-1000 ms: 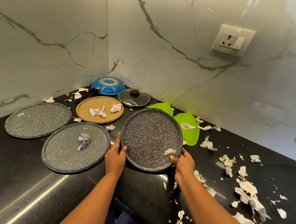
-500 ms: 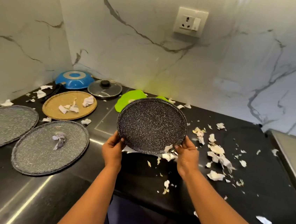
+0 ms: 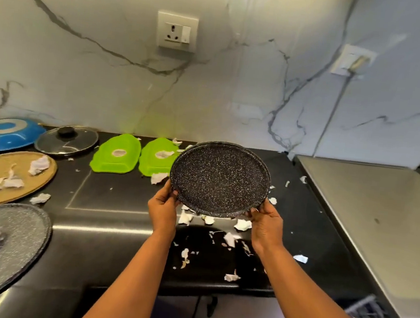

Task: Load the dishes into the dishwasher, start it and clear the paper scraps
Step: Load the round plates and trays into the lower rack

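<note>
Above the black bench [image 3: 122, 193] and its scattered paper scraps [image 3: 242, 224], the dark speckled plate [image 3: 220, 178] is held tilted, clear of the surface, and could slip since only its near rim is gripped, left hand [image 3: 163, 212] and right hand [image 3: 266, 227] each curled on one side, forearms outstretched.

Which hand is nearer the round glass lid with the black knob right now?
Left. The left hand grips the dark speckled round plate at its left edge, to the right of the glass lid; the right hand grips the opposite edge, farther right.
</note>
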